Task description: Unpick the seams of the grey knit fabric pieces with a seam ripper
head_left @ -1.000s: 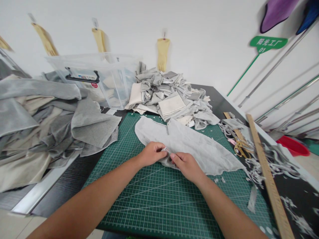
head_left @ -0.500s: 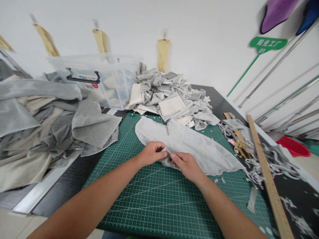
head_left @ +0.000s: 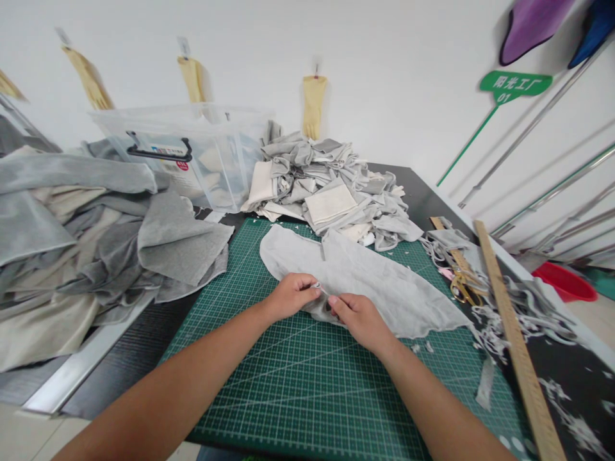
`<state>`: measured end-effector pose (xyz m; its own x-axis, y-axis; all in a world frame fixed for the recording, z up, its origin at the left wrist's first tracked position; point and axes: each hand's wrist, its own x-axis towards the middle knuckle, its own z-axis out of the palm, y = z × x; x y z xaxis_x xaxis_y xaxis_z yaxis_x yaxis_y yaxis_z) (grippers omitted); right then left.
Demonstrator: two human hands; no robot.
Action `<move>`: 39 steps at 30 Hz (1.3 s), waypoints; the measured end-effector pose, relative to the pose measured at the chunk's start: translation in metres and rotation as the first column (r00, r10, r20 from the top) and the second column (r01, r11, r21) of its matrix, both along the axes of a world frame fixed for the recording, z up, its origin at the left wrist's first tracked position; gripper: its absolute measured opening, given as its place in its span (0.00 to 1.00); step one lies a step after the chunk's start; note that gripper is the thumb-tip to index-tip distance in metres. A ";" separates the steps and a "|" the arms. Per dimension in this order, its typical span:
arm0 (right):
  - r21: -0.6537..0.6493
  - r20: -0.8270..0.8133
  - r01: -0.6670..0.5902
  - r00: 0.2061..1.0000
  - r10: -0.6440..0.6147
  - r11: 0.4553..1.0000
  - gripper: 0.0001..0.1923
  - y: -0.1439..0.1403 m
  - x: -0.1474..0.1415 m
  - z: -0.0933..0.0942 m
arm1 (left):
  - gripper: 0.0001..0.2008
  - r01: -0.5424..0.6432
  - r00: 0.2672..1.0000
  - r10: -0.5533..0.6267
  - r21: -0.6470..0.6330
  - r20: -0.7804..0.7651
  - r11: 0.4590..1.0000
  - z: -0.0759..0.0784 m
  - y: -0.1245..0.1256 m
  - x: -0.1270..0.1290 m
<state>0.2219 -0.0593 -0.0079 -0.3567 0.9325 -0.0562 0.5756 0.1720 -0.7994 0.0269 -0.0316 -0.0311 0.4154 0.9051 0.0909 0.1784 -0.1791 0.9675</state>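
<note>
A light grey piece of cloth (head_left: 379, 275) lies spread on the green cutting mat (head_left: 269, 378), with a rounded end at the left and a pointed end at the right. My left hand (head_left: 292, 296) pinches the cloth's near edge between thumb and fingertips, a small bit of it poking up above the thumb. Just to the right, my right hand (head_left: 358, 315) grips the same edge, thumb on top. A short stretch of edge runs between the two hands, lifted slightly off the mat. Some of the fingers are hidden behind the cloth.
Heaped grey and beige cloths (head_left: 106, 237) cover the left side. Behind the mat stand a clear plastic bin (head_left: 230, 160) and a pile of cloth pieces (head_left: 331, 186). On the right lie gold-handled scissors (head_left: 464, 291), a wooden ruler (head_left: 516, 339) and fabric scraps (head_left: 494, 330).
Both hands keep their pinch on the cloth's edge. The left fingertips have shifted very slightly to the left, and the gap between the hands is a touch wider.
</note>
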 end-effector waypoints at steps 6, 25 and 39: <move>0.000 0.011 -0.013 1.000 0.013 1.000 0.26 0.000 0.000 -0.001 | 0.12 0.006 1.000 -0.006 -0.002 -0.026 1.000 0.000 0.000 0.001; 0.013 0.038 -0.007 0.999 0.007 1.000 0.26 -0.001 0.000 -0.001 | 0.11 0.003 0.991 0.000 0.020 -0.133 1.000 0.008 -0.002 0.003; 0.001 0.035 -0.014 0.999 0.014 1.000 0.25 0.000 0.000 0.003 | 0.11 -0.011 0.998 0.013 0.034 -0.056 0.999 0.005 -0.002 0.003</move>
<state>0.2218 -0.0598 -0.0045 -0.3675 0.9275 -0.0681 0.6007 0.1808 -0.7788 0.0301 -0.0334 -0.0258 0.4100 0.9069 0.0977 0.2349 -0.2084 0.9494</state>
